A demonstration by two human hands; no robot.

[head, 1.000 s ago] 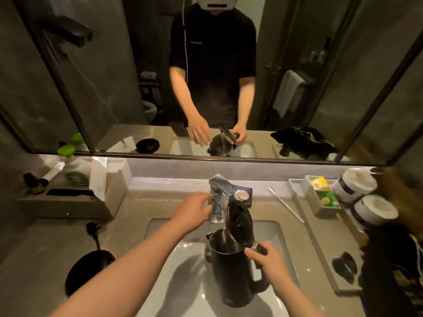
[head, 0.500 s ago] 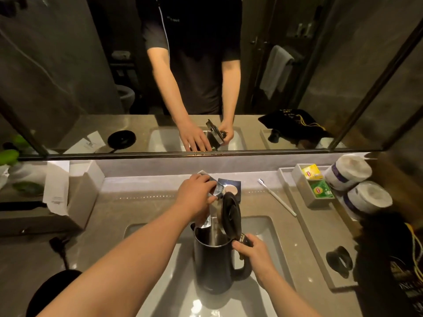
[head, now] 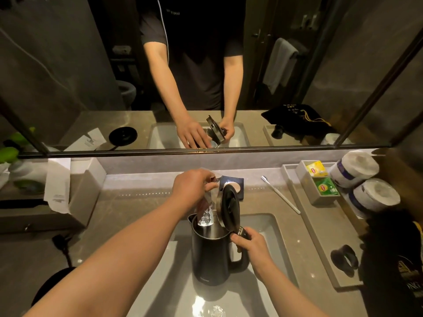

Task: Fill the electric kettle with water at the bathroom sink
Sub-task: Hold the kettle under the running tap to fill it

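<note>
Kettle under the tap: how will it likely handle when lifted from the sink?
Kettle will probably feel heavier as water runs in. Open lid means tilting could spill. Right hand on the handle should steady it.

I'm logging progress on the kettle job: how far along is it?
Done: the kettle stands in the sink with its lid open, held at the handle by the right hand. In hand: the left hand is on the faucet and water runs into the kettle. Left: fill it, shut off the water, close the lid.
</note>
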